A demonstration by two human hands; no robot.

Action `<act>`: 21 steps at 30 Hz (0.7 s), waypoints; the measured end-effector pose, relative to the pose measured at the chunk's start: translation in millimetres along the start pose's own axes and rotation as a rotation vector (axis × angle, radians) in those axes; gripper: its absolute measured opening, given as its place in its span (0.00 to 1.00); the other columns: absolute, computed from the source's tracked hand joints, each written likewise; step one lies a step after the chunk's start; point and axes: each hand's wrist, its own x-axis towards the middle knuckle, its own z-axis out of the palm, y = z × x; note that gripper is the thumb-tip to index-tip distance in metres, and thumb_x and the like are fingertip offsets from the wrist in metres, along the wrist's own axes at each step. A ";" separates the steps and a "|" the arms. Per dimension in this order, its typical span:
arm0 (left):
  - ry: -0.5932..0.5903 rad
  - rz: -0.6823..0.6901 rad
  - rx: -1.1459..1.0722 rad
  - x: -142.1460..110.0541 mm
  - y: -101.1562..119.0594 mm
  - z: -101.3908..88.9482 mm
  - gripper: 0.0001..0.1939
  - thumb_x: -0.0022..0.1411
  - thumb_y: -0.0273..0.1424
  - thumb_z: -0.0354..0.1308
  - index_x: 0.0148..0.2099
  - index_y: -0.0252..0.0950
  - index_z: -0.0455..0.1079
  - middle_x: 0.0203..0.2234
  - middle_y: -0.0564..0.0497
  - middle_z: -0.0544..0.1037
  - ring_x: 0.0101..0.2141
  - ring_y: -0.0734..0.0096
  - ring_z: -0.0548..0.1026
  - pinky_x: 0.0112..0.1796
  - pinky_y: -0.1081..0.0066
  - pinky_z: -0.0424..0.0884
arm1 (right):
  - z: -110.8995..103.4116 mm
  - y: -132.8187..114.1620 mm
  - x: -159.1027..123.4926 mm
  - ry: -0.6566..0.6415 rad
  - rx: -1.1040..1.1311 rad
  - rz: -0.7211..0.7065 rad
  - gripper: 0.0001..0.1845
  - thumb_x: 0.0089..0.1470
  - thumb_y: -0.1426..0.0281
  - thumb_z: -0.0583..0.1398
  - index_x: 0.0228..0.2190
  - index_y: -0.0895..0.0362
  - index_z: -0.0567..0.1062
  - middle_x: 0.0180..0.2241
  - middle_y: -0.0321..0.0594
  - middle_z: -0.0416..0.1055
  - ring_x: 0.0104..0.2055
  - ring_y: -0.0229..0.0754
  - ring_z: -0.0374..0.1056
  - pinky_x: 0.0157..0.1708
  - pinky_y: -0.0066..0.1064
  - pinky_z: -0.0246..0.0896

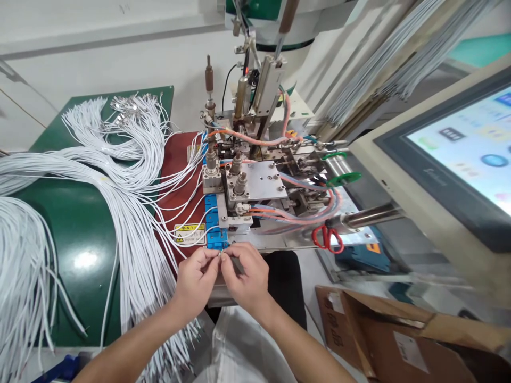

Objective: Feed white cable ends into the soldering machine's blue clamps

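Note:
My left hand [198, 276] and my right hand [246, 274] meet at the near end of the blue clip row [213, 217]. Both are closed, thumb and forefinger pinching what looks like the thin end of a white cable [221, 254]; most of it is hidden by the fingertips. Several white cables run from the large bundle [128, 229] on the left into the blue clips. Just beyond my hands stands the metal machine [261, 181], with pistons and orange and clear air hoses.
A green board [83, 223] carries more cable bundles. A warning label [189, 234] lies on the red plate [170, 199]. Red-handled scissors [327, 238] and a wire spool [339, 169] sit right of the machine. A touchscreen [459, 138] juts in, above a cardboard box [375, 330].

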 end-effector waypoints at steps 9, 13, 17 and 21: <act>0.029 0.007 -0.073 2.2 0.0 -0.1 0.07 0.58 0.32 0.52 0.34 0.33 0.67 0.27 0.51 0.77 0.29 0.73 0.75 0.33 0.74 0.72 | 1.4 0.7 0.8 -0.026 0.163 0.173 0.08 0.49 0.75 0.57 0.21 0.57 0.71 0.21 0.37 0.68 0.25 0.38 0.65 0.27 0.30 0.62; 0.042 0.016 -0.004 1.3 -2.1 -0.2 0.07 0.58 0.31 0.52 0.35 0.34 0.68 0.29 0.51 0.77 0.30 0.74 0.75 0.33 0.75 0.71 | -4.0 1.6 4.5 -0.048 -0.009 -0.137 0.05 0.49 0.76 0.57 0.25 0.57 0.73 0.25 0.41 0.71 0.28 0.40 0.66 0.31 0.33 0.63; 0.051 0.044 0.077 0.3 -0.9 -1.9 0.07 0.58 0.30 0.52 0.35 0.33 0.70 0.30 0.50 0.78 0.31 0.72 0.75 0.34 0.74 0.71 | -15.1 2.9 13.4 -0.186 -0.039 -0.171 0.05 0.50 0.75 0.55 0.26 0.56 0.71 0.24 0.40 0.70 0.29 0.40 0.66 0.30 0.32 0.62; -0.057 0.123 0.290 0.7 8.4 -9.9 0.08 0.58 0.28 0.51 0.33 0.36 0.72 0.24 0.53 0.76 0.25 0.74 0.73 0.28 0.76 0.68 | -29.9 0.0 27.1 -0.415 -0.132 -0.185 0.05 0.48 0.76 0.55 0.24 0.56 0.70 0.23 0.39 0.68 0.28 0.40 0.63 0.28 0.31 0.60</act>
